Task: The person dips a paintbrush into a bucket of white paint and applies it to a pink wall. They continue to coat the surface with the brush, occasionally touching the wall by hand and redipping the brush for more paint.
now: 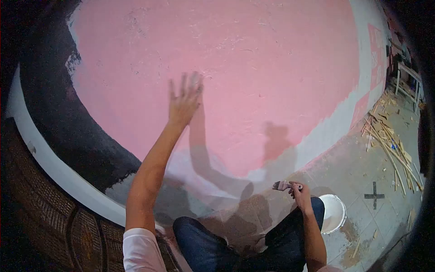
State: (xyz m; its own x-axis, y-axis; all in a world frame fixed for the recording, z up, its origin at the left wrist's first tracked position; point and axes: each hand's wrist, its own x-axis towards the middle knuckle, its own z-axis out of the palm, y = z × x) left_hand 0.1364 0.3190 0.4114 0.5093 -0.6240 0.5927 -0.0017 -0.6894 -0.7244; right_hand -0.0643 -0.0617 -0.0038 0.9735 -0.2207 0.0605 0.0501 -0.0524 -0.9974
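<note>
My left hand (183, 105) is raised against the pink painted wall (253, 68), its fingers spread and slightly blurred, holding nothing. Low on the right, my right hand (299, 196) grips a paintbrush (282, 185) by its handle, bristles pointing left and coated with pinkish paint. A white bucket (343, 213) stands on the floor just right of my bent knee, partly hidden by it. Rough patches and scrapes show in the pink paint above my left hand, and shadows of my arm and head fall on the wall.
A dark painted area (54, 109) borders the pink on the left, beside a white trim strip (68, 177) and a brown woven-looking panel (41, 204). Wood sticks (392, 147) litter the floor at right, near a dark tape cross (374, 196) and a metal-legged stand (410, 81).
</note>
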